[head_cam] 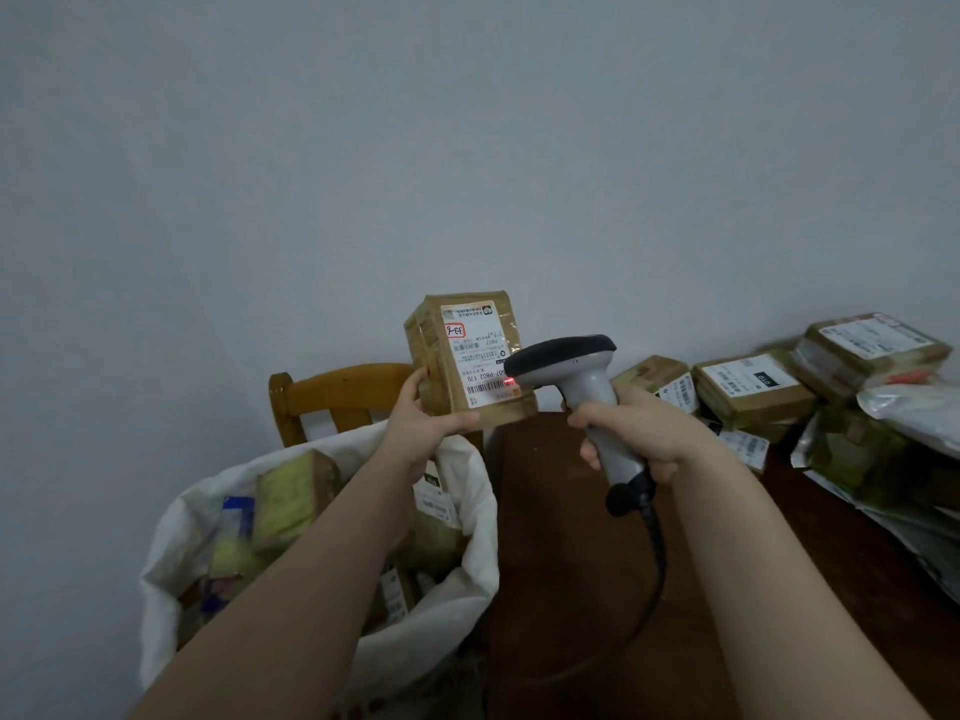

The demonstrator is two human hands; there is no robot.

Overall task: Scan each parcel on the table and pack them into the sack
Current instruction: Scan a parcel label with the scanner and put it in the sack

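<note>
Parcel (467, 356) over sack (467, 574), dark table (571, 537), grey wall (467, 148)

A brown parcel (465, 356) w/ white label is held upright by the left hand (418, 428), above the white sack (467, 511), which is already part-filled w/ parcels. A grey scanner (576, 387) is gripped by the right hand (639, 433); red light is cast on the label's barcode. More parcels (753, 387) are stacked far right on the dark table (561, 563). A wooden chair (332, 392) is seen behind the sack.
</note>
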